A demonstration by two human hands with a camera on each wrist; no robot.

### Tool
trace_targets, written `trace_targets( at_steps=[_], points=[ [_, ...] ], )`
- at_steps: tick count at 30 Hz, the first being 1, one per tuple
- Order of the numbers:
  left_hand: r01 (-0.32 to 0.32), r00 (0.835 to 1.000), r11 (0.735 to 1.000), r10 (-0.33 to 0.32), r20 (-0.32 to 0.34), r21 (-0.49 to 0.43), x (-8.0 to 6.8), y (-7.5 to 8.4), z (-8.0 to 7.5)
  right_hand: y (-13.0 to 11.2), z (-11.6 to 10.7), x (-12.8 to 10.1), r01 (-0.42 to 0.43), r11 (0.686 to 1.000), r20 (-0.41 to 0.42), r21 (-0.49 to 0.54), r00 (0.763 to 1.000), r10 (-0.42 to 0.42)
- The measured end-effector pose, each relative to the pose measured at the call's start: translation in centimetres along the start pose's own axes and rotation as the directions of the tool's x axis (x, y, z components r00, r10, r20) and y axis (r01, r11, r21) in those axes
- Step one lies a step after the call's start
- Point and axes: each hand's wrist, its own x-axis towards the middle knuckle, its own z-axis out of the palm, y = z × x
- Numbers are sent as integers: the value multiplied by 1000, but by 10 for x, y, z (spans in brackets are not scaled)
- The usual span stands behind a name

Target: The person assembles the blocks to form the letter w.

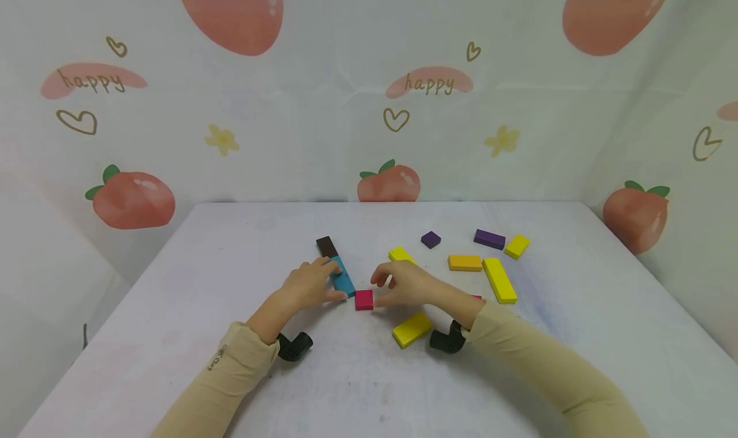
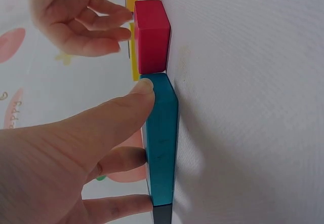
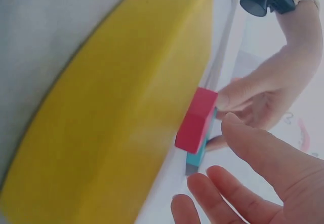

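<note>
In the head view a blue block (image 1: pixel 346 285) lies slanted on the table, a dark brown block (image 1: pixel 327 247) against its far end. My left hand (image 1: pixel 304 285) rests on the blue block, with the thumb at its near end and fingertips along its upper edge in the left wrist view. A small red block (image 1: pixel 364 300) meets the blue block's near corner. My right hand (image 1: pixel 408 284) hovers just right of the red block, loosely bent fingers apart and nothing between them. A yellow block (image 1: pixel 412 330) lies below that hand and looms large in the right wrist view.
Behind the right hand lies another yellow block (image 1: pixel 401 254). Farther right are purple blocks (image 1: pixel 489 239), an orange block (image 1: pixel 464 263) and a long yellow block (image 1: pixel 500 280). The right sleeve partly covers another red block (image 1: pixel 476 297). A patterned cloth (image 1: pixel 323 162) hangs behind the table.
</note>
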Motion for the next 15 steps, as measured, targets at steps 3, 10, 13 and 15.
trace_targets(
  at_steps=[3,10,13,15],
  points=[
    [-3,1000,1000,3,-2,-1,0,0,0,5,-4,-2,24,1000,-8,-5,1000,-24],
    [-3,1000,1000,3,-1,-8,-1,0,0,15,-13,-6,6,1000,-33,-7,999,-6],
    [-5,1000,1000,5,0,-8,-1,0,0,22,-19,-6,13,1000,-57,-11,998,-14],
    [-8,1000,1000,8,-1,-5,-2,1,-1,27,-23,-6,34,999,-80,-23,996,-36]
  ],
)
